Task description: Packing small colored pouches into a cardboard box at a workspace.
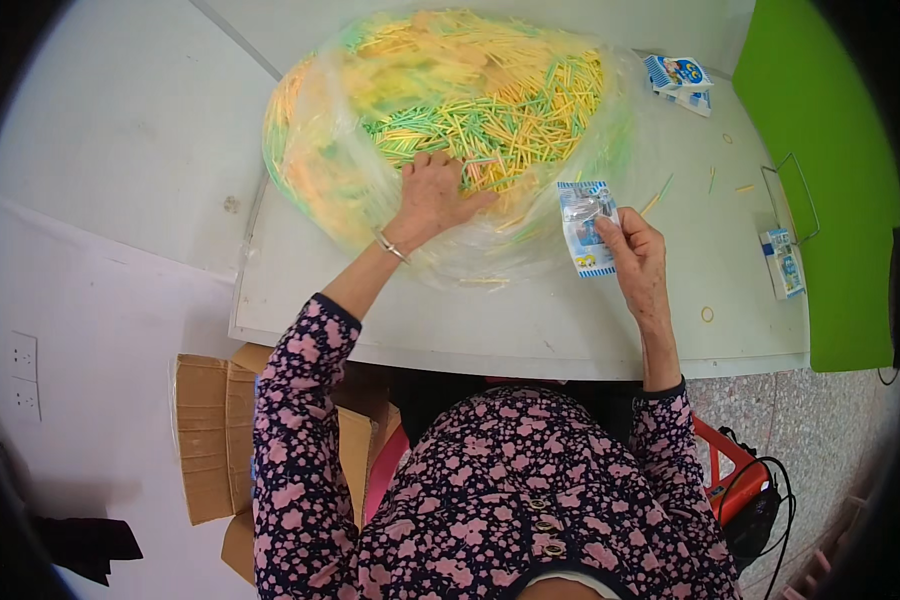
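Observation:
A large clear plastic bag (345, 150) lies on the table, its mouth spread wide. Thin pastel sticks (530, 120) in yellow, green and orange fill it. My left hand (435, 195) rests at the near side of the bag's mouth, fingertips bent down against the sticks and thumb stretched out to the right. Nothing shows in its grip, though its fingertips are partly hidden. My right hand (638, 255) pinches a small blue-and-white packet (582, 235) upright by its right edge, thumb across the front, just right of the bag.
More blue-and-white packets (680, 80) lie at the back right, and others (785, 265) beside the green panel (820, 180). A wire handle (795, 200) stands near that panel. Loose sticks (658, 198) and rubber bands (707, 314) are scattered on the table (530, 335). Cardboard (210, 440) stands below left.

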